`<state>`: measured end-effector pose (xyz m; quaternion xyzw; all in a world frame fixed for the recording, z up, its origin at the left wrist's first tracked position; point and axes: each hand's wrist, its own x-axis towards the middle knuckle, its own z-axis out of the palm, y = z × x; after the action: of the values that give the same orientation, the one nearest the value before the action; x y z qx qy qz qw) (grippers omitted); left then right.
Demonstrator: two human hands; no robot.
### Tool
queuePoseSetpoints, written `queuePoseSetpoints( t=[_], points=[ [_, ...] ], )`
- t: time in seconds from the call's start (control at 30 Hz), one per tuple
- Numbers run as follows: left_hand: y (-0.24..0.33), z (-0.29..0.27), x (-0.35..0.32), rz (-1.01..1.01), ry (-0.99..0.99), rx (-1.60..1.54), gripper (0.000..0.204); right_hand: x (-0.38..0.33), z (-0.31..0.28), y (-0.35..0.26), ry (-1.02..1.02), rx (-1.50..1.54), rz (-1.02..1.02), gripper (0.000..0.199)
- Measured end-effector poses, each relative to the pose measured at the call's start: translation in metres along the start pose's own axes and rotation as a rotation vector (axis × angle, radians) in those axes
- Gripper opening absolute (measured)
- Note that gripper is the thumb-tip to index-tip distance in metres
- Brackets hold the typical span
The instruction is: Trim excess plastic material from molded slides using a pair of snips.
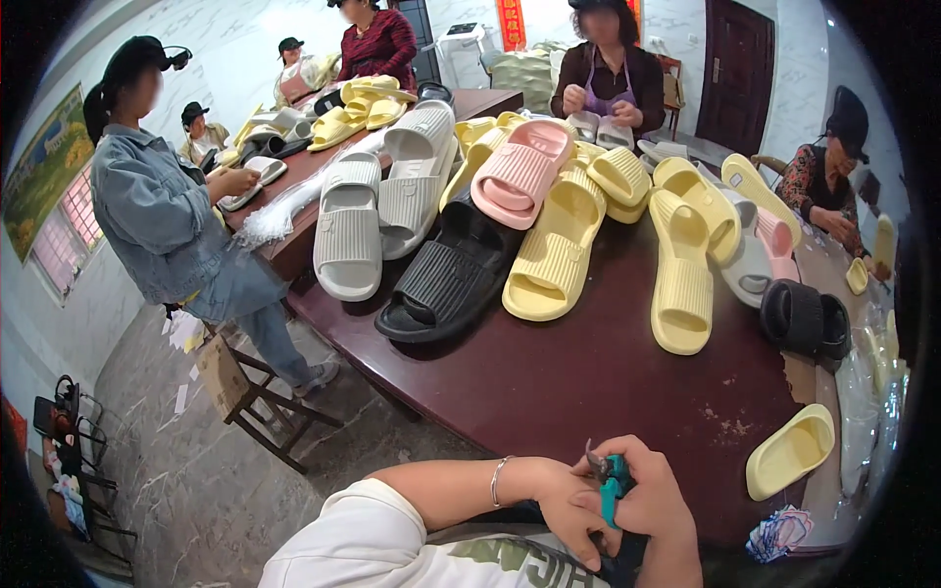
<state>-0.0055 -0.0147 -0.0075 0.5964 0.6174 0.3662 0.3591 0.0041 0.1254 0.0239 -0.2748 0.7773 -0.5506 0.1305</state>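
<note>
At the near table edge, my right hand is closed round a pair of small cutters with teal handles and a short dark curved blade pointing up and left. My left hand, with a silver bangle on its wrist, is just left of the cutters. Its fingers reach down and right, apart, close against my right hand; whether they touch the handles is unclear. Ahead lies a pile of ribbed slide sandals: a black one, a yellow one, a pink one and a grey one.
A single yellow sandal lies at the right beside a crumpled paper bundle. Clear plastic bags hang at the right edge. Several people stand or sit round the dark red table. A wooden stool stands on the left.
</note>
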Motion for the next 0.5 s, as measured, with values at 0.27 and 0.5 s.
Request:
queuePoseSetpoints(
  t=[0.27, 0.5],
  points=[
    [0.002, -0.006, 0.003, -0.017, -0.086, 0.033, 0.041, -0.005, 0.004, 0.004, 0.080, 0.159, -0.029, 0.039],
    [-0.012, 0.010, 0.000, 0.057, 0.029, -0.008, 0.041, 0.002, -0.003, -0.004, -0.070, 0.006, -0.028, 0.036]
  ],
)
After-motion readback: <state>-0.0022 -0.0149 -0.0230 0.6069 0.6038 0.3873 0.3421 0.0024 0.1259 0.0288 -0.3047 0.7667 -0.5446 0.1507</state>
